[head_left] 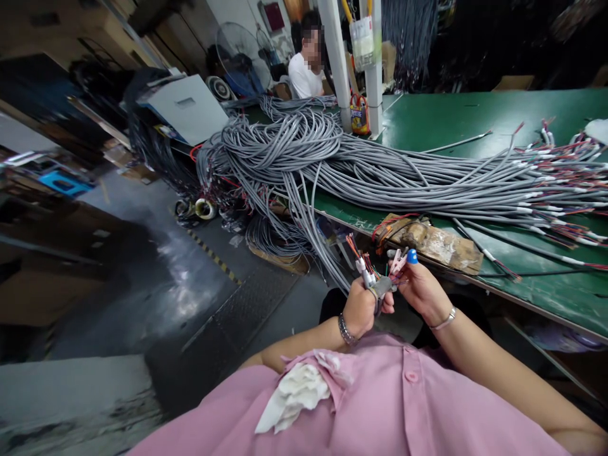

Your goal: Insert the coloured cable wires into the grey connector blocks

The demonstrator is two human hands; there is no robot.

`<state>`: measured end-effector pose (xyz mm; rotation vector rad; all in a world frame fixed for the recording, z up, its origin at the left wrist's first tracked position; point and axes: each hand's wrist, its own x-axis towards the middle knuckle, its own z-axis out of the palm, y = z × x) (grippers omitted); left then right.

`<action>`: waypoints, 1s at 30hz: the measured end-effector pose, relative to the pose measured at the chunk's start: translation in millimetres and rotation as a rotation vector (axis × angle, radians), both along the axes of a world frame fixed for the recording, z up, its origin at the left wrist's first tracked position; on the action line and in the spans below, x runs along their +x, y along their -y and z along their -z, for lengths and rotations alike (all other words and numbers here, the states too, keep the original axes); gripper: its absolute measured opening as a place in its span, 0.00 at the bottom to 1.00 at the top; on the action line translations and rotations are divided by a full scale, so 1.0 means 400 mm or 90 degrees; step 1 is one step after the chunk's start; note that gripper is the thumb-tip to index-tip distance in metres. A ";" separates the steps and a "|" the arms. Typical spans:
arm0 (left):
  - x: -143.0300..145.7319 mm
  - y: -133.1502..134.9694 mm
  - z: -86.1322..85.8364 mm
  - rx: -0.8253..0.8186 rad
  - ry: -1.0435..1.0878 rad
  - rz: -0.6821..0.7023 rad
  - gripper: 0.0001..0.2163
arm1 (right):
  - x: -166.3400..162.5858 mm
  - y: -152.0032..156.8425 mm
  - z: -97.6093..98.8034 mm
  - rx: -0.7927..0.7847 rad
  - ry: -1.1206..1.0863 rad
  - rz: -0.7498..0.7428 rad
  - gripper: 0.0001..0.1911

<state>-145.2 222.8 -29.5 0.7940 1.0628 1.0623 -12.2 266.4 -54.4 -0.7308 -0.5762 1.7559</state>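
Note:
My left hand (361, 309) is closed around a bunch of grey cable ends (365, 269), whose thin coloured wires fan out above the fist. A grey wrap covers its thumb. Close beside it, my right hand (425, 292) has its fingers pinched together near the wire tips, with a blue cover on the thumb. Between those fingers is a small pale pink piece (398, 261) that looks like a clip; its exact kind is unclear. Grey cables (316, 237) run from the table edge down toward my left fist.
A thick pile of grey cables (285, 142) lies along the green table (475, 107), bared ends at the right. A worn wooden block (441, 244) sits at the near edge. A white post (335, 57) rises from the table. Behind it is a person (304, 73) in white.

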 end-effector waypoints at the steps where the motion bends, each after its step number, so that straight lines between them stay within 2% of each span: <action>1: 0.001 0.000 0.001 -0.002 -0.002 0.000 0.19 | -0.002 -0.002 0.001 -0.002 -0.001 0.014 0.21; 4: 0.003 0.000 0.004 -0.009 -0.001 0.008 0.20 | -0.008 -0.002 0.003 -0.010 -0.007 0.040 0.20; 11: -0.007 0.011 0.008 -0.001 0.004 0.001 0.18 | -0.005 0.008 -0.003 -0.031 -0.031 0.010 0.21; 17: -0.022 0.033 0.003 -0.013 0.002 -0.011 0.19 | 0.010 0.017 -0.013 -0.040 -0.046 -0.061 0.21; 21: -0.021 0.031 0.000 0.001 -0.001 -0.033 0.19 | 0.018 0.015 -0.009 -0.015 -0.029 -0.046 0.14; 30: -0.004 0.008 0.002 0.008 0.014 -0.060 0.17 | 0.013 0.016 -0.006 -0.055 -0.031 -0.022 0.15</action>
